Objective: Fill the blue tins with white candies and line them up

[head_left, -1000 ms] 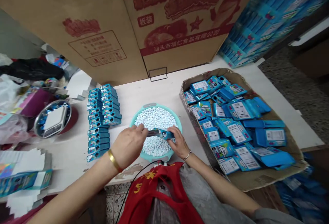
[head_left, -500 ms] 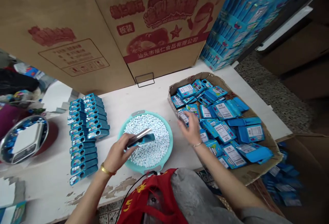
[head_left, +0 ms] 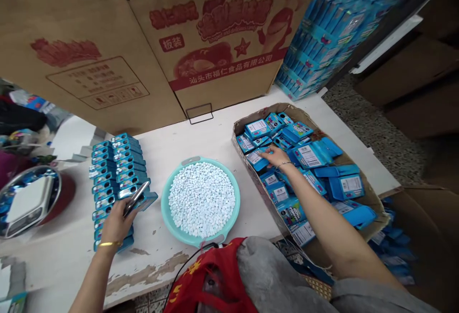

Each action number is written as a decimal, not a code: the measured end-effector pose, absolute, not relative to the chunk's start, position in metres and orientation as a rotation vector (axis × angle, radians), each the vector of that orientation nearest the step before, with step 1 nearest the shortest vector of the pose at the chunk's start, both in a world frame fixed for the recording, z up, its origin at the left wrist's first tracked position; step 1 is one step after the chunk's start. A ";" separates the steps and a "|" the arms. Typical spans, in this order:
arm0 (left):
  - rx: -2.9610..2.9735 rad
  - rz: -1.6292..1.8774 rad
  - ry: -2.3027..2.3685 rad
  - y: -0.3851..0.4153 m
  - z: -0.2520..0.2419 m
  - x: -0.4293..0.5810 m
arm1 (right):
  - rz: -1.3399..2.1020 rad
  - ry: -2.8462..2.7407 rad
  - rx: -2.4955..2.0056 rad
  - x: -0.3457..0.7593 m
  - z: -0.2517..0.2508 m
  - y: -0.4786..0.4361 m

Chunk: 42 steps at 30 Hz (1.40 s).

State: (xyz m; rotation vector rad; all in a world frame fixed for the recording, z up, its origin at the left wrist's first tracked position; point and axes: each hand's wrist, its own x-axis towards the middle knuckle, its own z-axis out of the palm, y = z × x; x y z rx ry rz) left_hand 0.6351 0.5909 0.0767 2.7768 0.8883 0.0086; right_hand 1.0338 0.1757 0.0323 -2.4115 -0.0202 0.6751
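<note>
My left hand is closed around a narrow, shiny metal tool at the rows of small blue candy boxes. Beside the tool, at the near end of the right row, is a blue box; whether my fingers also touch it is hidden. My right hand reaches into a cut-down cardboard tray, its fingers closed on the edge of a blue candy box with a white label. Between my hands stands a turquoise basin of small white candies.
A tall brown carton stands along the back of the white table. Wrapped stacks of blue boxes rise at the back right. At the left is a metal bowl with a white device on it.
My left hand has moved left from above the basin to the box rows, with the metal tool. My right hand has gone deeper into the tray and taken hold of a box.
</note>
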 end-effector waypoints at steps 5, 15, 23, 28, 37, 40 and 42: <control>2.859 -0.332 0.967 0.602 0.054 0.632 | 0.621 -0.016 -2.216 1.026 0.052 0.161; 2.794 0.143 1.104 0.585 0.053 0.627 | 0.702 -0.201 -1.505 0.933 0.090 0.164; 2.606 -0.598 0.508 0.482 0.071 0.655 | 0.945 -0.154 -1.342 0.861 0.069 0.185; 2.579 -0.693 0.652 0.422 0.032 0.687 | 0.985 -0.065 -1.417 0.846 0.071 0.178; 2.462 -0.406 0.650 0.387 -0.005 0.719 | 1.193 -0.158 -1.326 0.808 0.077 0.189; 2.418 -0.317 0.650 0.385 -0.007 0.727 | 1.140 -0.130 -1.317 0.806 0.064 0.187; 2.395 -0.279 0.655 0.383 -0.010 0.736 | 1.078 -0.108 -1.329 0.810 0.057 0.183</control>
